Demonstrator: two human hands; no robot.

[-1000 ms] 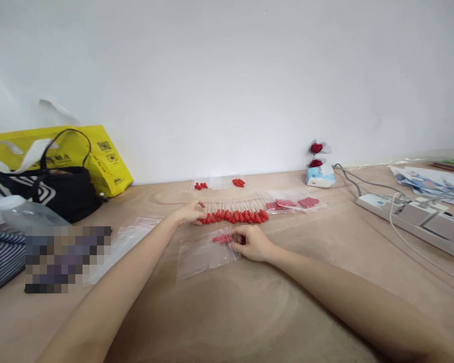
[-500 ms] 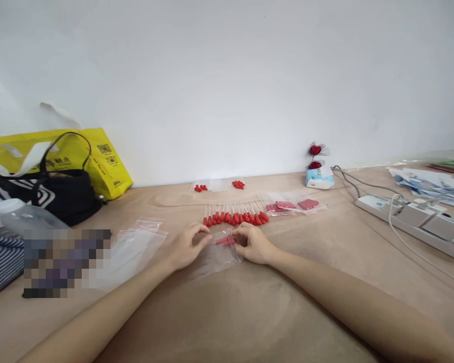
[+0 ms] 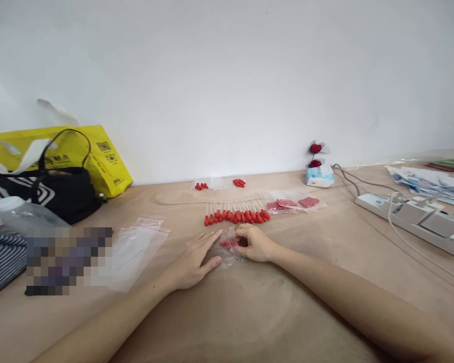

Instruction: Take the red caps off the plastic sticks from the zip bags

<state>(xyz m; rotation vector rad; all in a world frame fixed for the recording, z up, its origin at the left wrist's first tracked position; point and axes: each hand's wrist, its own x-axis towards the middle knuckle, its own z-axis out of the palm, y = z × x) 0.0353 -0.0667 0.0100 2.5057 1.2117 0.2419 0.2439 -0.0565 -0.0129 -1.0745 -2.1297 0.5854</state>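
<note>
My right hand (image 3: 255, 243) is closed on the edge of a clear plastic bag (image 3: 229, 261), its thumb and fingers pinching it. Small red pieces (image 3: 224, 244) show through the bag beside those fingertips. My left hand (image 3: 196, 259) lies flat over the bag's left part, fingers stretched and thumb apart. Just beyond both hands runs a row of red-tipped sticks (image 3: 237, 217) with pale stems pointing to the wall. Behind the row on the right, flat clear bags (image 3: 308, 202) hold more red pieces.
Empty zip bags (image 3: 138, 247) lie left of my left arm. Farther left are a clear bottle (image 3: 30, 214), a black bag (image 3: 68, 194) and a yellow bag (image 3: 111, 176). A power strip (image 3: 419, 217) with cables stands on the right. Red-tipped sticks in a bag (image 3: 217, 183) lie near the wall.
My left hand has opened out from a curled shape and come down flat on the bag. The bag now looks more bunched, while my right hand keeps its pinch.
</note>
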